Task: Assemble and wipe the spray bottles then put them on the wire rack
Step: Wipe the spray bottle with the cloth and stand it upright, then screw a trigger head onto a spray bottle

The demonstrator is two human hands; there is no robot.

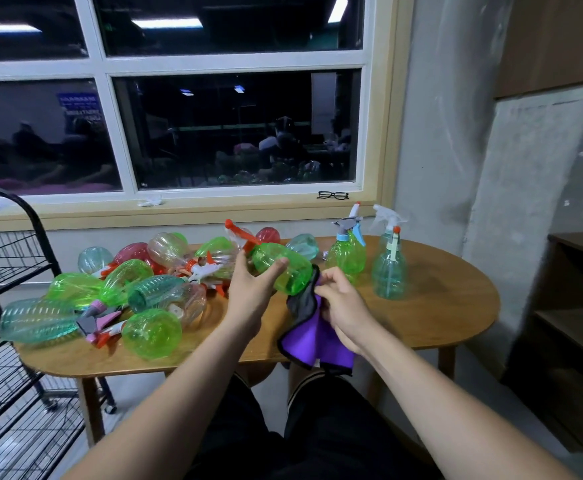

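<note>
My left hand [252,289] grips a green spray bottle [283,271] with an orange-red trigger head, held on its side above the wooden table [439,317]. My right hand [338,303] pinches a purple and grey cloth [314,337] whose top edge touches the bottle's base. Two assembled bottles, one green [347,252] and one teal [389,270], stand upright at the table's right. A heap of loose bottles and trigger heads [137,289] covers the table's left. The black wire rack [9,306] stands at the far left.
A window with a sill runs behind the table; black glasses [333,195] and a crumpled tissue [150,201] lie on the sill. A dark wooden shelf unit [574,306] stands at the right. My legs are under the table's front edge.
</note>
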